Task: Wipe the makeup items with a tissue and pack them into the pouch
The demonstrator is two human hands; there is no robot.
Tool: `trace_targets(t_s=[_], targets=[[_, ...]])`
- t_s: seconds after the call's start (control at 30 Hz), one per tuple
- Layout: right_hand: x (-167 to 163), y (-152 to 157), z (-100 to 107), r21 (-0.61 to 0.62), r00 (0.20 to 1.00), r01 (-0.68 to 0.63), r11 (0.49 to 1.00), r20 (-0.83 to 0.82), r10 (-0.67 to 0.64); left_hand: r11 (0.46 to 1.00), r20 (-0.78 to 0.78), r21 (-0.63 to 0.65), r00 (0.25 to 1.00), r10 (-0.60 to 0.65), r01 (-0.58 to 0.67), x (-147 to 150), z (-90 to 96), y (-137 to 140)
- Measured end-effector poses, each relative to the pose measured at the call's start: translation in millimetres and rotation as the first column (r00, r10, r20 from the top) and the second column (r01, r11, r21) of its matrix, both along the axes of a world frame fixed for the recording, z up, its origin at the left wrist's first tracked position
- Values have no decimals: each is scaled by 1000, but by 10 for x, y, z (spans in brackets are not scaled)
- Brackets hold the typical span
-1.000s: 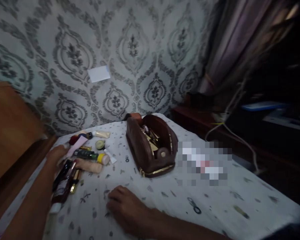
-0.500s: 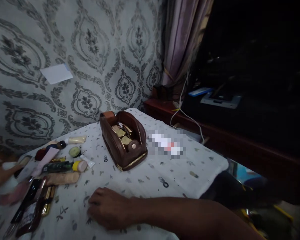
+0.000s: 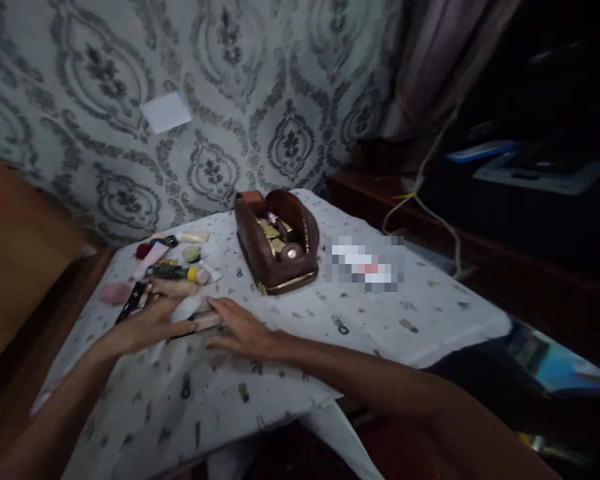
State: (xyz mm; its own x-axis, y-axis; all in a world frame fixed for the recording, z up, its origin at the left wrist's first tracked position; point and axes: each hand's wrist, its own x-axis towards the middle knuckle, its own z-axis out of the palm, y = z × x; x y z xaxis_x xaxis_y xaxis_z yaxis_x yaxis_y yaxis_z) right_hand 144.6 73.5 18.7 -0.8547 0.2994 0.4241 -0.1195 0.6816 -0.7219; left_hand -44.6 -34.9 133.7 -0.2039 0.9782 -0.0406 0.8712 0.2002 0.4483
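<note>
My left hand (image 3: 147,325) is closed around a beige cosmetic tube (image 3: 209,322) with a dark end, low over the table. A white piece (image 3: 189,308), too blurred to name, shows at its fingers. My right hand (image 3: 245,333) is at the tube's other end, thumb and fingers apart on either side of it; whether they touch it is unclear. Beyond the hands stands an unzipped brown leather bag (image 3: 280,270) with gold-coloured items (image 3: 277,233) inside. Left of the bag lie a green bottle (image 3: 167,272), a pink tube (image 3: 151,259) and a pink sponge-like piece (image 3: 115,293).
A patterned white cloth (image 3: 300,347) covers the table. A pixelated item (image 3: 365,265) lies right of the bag. A pale cable (image 3: 437,220) hangs by the dark red furniture (image 3: 350,190) at right. Brown wooden furniture (image 3: 25,267) borders the table's left side.
My left hand has come right with the beige tube, away from the scattered cosmetics. My right hand has left its resting place on the cloth and opened beside the tube. The view has shifted left.
</note>
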Motion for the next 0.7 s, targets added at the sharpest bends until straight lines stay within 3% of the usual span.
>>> trace_targets(t_s=[0.07, 0.1, 0.27, 0.4, 0.5, 0.57, 0.63, 0.7], targets=[[-1, 5, 23, -56, 998, -8, 998, 63, 12, 980, 57, -161, 992, -112, 120, 157, 28, 60], [-1, 7, 40, -76, 996, -9, 997, 92, 16, 980, 43, -156, 992, -122, 127, 206, 34, 84], [-8, 24, 106, -241, 997, 30, 970, 83, -10, 980, -65, 148, 990, -126, 135, 315, -104, 83], [-75, 52, 21, -445, 999, 24, 895, 31, -11, 887, -320, 450, 946, 54, 101, 458, -391, 19], [-133, 59, -81, -615, 998, -3, 788, 46, 39, 849, -557, 464, 829, 57, 254, 581, -578, -16], [-150, 50, -118, -662, 996, -19, 750, 53, 72, 848, -636, 431, 770, 41, 310, 618, -646, -22], [-145, 36, -118, -640, 996, -29, 767, 50, 79, 860, -618, 441, 782, 84, 256, 603, -667, -13], [-128, 24, -92, -597, 995, -18, 802, 64, 70, 872, -496, 476, 854, 159, 115, 551, -657, 6]])
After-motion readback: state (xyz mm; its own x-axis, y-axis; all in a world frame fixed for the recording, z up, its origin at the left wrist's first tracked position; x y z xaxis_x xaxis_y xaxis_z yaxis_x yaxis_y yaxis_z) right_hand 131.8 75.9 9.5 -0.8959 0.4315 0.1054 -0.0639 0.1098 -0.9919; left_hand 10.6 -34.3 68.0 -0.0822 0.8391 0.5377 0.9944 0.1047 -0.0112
